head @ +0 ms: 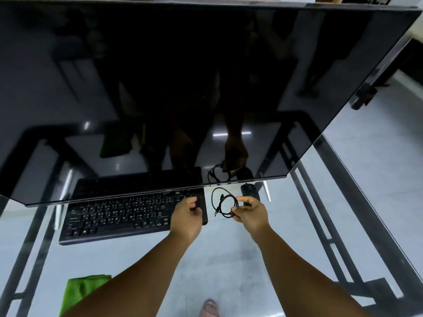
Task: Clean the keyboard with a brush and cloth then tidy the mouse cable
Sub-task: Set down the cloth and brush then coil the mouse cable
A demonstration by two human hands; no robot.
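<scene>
Right hand: fingers pinched on the looped thin black mouse cable, just right of the keyboard.
Left hand: curled over the flat black keyboard's right end; grip unclear.
Black mouse: far side, beside the cable.
Green cloth: near left.

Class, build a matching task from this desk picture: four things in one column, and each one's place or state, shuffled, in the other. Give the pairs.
Things
1. mouse cable
2. green cloth
3. keyboard
4. mouse

Places or states
A. partly under the monitor's lower edge
B. coiled in loops, pinched by the right hand
C. near edge of the glass table, left
D. just beyond the right hand

Pairs: 1-B, 2-C, 3-A, 4-D
</scene>
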